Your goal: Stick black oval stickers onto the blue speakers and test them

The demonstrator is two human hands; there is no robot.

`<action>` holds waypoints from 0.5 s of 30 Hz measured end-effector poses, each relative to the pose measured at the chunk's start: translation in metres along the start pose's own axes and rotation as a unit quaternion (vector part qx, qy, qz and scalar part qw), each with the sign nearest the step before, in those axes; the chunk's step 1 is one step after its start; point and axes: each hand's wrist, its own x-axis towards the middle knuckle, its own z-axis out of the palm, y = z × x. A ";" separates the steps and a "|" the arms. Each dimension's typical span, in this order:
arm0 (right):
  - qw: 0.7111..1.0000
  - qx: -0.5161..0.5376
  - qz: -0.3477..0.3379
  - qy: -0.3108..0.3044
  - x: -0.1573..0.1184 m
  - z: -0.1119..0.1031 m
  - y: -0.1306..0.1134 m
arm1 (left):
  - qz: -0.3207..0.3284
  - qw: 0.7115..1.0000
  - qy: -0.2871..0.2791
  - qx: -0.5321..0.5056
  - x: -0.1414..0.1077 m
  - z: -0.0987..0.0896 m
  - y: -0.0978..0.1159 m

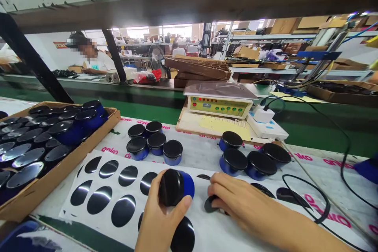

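Left hand (159, 220) wraps around a short blue cylinder with a glossy black face (176, 188), tilted above a white sheet of black oval stickers (115, 189). Right hand (232, 197) curls closed, pinching a small dark round disc (210, 204) at its edge; whether the disc clears the sheet, cannot tell. Best practice, I judge: steady sides, rim-only pinch, fingertips off glossy surfaces.

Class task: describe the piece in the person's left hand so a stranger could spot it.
Start at the cardboard tray at the left, then follow the white sheet of black ovals rightward to the left hand. It holds a blue cylinder with a black end. Unlike the similar pieces standing upright beyond the sheet, it is tipped sideways, black end facing left.
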 end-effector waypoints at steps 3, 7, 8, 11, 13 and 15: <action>0.998 0.021 0.051 0.014 -0.012 -0.012 0.007 | 0.053 0.996 -0.016 0.070 -0.011 0.007 0.002; 0.953 0.165 0.185 0.176 -0.018 -0.033 0.006 | 0.112 0.983 -0.078 0.124 -0.026 0.021 -0.003; 0.934 0.214 0.206 0.197 -0.017 -0.033 0.004 | 0.115 0.980 -0.098 0.128 -0.028 0.023 -0.005; 0.879 0.372 0.246 0.169 -0.015 -0.016 0.001 | 0.128 0.967 -0.157 0.152 -0.029 0.026 -0.009; 0.846 0.446 0.262 0.127 -0.014 0.000 -0.002 | 0.138 0.960 -0.179 0.167 -0.027 0.025 -0.008; 0.827 0.481 0.274 0.097 -0.014 0.013 -0.004 | 0.140 0.957 -0.187 0.174 -0.025 0.023 -0.007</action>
